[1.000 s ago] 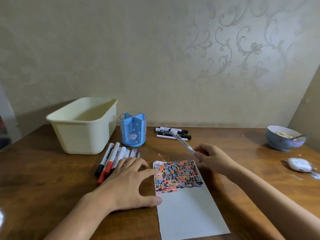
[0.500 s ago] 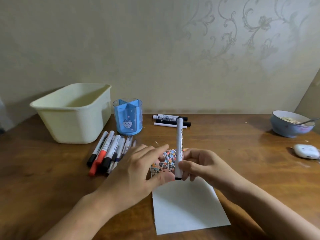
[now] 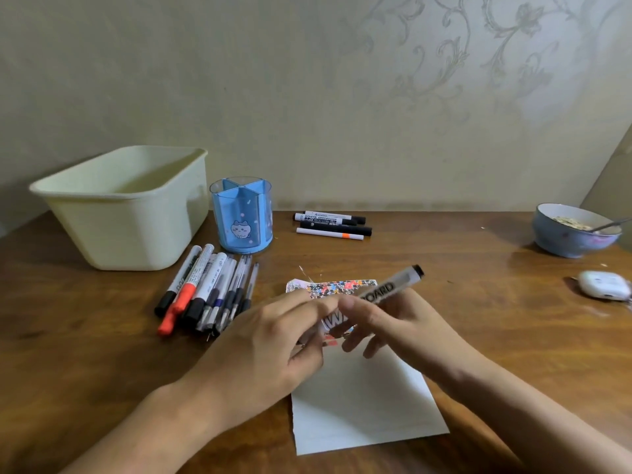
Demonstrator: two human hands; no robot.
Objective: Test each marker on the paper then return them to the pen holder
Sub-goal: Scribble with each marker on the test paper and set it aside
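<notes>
A blue pen holder point(image 3: 241, 217) stands empty behind a pile of markers point(image 3: 205, 292). Over the scribbled paper point(image 3: 362, 405), the left hand point(image 3: 270, 350) pinches a whiteboard marker point(image 3: 383, 292) at its lower end, likely its cap, while the right hand point(image 3: 396, 323) grips the barrel.

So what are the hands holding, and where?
Both hands hold one whiteboard marker over the paper: right hand round its barrel, left hand at its lower end.
</notes>
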